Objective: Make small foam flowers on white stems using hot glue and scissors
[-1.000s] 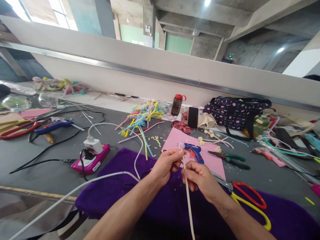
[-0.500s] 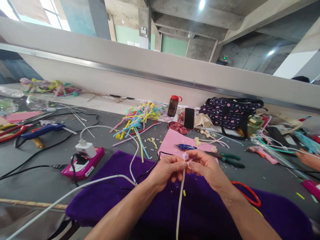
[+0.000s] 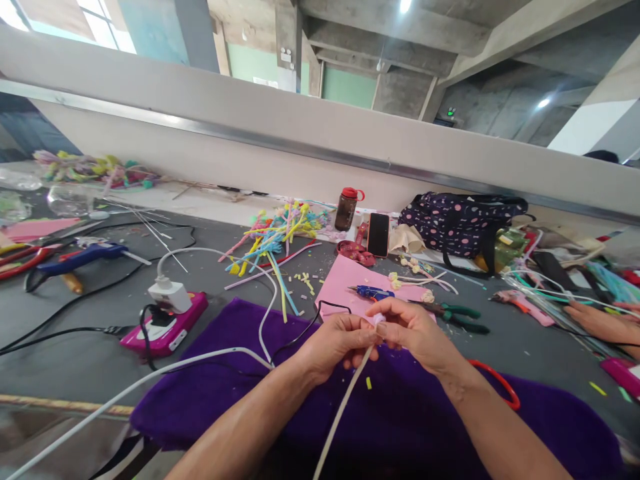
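Wall (image 3: 235, 103): pale, closing the far side from left to right.
Table (image 3: 545, 370): grey, strewn with tools and offcuts.
Cloth (image 3: 215, 400): purple, on the near side, beneath both forearms.
Bag (image 3: 465, 223): dark and patterned, far right of centre.
Sheet (image 3: 337, 283): pink, just beyond the hands; a glue gun (image 3: 376, 293) lies on it, partly hidden behind the right hand, with pliers (image 3: 457, 313) to the right.
Pile (image 3: 286, 230): bright soft strands, far left of the sheet.
Left hand (image 3: 333, 343): held above the cloth, thumb and fingers pinching the stem near its top.
Right hand (image 3: 413, 333): meeting the left, thumb and forefinger pinching the lilac piece.
Co-worker's hand (image 3: 595, 323): at the far right, well apart from these two.
Stem (image 3: 345, 403): cream, its upper end between the hands, the rest slanting down to the near left and out of view. The step in hand, as I judge it from here, is fitting or pressing the piece at this end.
Lilac piece (image 3: 377, 320): small, between the fingertips at the stem's top; whether it is fixed, I cannot tell. The next move calls for a steady left pinch and light, even pressure from the right.
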The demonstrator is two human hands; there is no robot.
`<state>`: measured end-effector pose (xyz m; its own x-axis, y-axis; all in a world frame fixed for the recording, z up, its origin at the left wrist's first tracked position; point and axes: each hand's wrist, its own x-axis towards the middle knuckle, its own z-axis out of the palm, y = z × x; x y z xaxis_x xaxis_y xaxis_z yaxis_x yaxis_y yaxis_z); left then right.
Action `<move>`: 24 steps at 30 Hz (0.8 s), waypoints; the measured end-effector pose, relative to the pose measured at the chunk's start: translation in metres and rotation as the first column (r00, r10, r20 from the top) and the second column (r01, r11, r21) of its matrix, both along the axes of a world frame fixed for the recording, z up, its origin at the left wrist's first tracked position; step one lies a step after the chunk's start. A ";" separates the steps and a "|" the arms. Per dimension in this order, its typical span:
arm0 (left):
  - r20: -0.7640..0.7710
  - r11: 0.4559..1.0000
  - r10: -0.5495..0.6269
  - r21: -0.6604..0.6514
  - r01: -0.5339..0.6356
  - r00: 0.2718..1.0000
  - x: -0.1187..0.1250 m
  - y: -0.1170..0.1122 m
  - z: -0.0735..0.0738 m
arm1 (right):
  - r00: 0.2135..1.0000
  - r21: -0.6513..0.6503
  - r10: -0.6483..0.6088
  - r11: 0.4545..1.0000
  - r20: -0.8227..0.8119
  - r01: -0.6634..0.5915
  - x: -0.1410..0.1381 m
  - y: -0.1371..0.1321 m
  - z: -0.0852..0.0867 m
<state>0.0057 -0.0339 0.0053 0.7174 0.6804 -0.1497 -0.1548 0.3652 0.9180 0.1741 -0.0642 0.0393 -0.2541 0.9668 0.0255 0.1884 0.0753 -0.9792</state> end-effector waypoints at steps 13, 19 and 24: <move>-0.045 0.999 -0.032 0.016 0.033 0.998 0.001 -0.002 0.002 | 0.996 0.015 0.050 0.999 0.078 -0.051 0.004 -0.001 0.003; 0.034 0.979 0.203 0.011 -0.203 0.979 -0.002 0.002 0.007 | 0.996 0.024 -0.068 0.997 -0.051 0.070 0.002 -0.003 0.000; 0.130 0.943 0.332 -0.008 -0.334 0.934 -0.002 0.004 0.007 | 0.999 0.017 -0.046 0.999 -0.004 0.046 -0.013 -0.009 -0.014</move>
